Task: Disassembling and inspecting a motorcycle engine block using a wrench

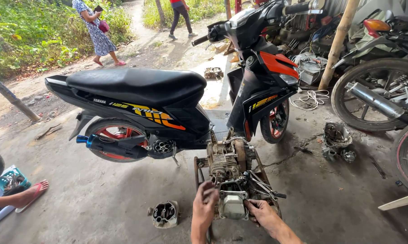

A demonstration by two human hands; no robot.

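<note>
Left hand point(204, 199) pressed on left side of engine point(231, 174), fingers curled against grey cover point(233, 205), gripping it. Right hand point(263, 213) on right lower edge of same cover, fingers clenched on its rim. Engine sitting on low rusty metal stand point(198, 168), on concrete floor point(109, 203), low centre of view, directly in front of scooter point(167, 104). Loose wires and thin rods point(262, 185) sticking out from engine's right side, just above right hand.

Around: separate cylinder part point(164, 213) on floor left of left hand, apart from it. Black scooter with orange and yellow stripes on side panels, red wheels, blue-tipped exhaust point(109, 145), standing right behind engine, blocking view beyond. Dirty engine casing parts point(337, 138) on floor to right. Second motorbike point(380, 90) at right edge, chrome exhaust. White cord coil point(310, 99) near wooden post point(337, 45). Foot in pink sandal point(30, 195) at left edge beside teal box point(9, 178). Two people walking on dirt path point(136, 40) at top: one in patterned dress point(95, 31), one in red top point(180, 16).
</note>
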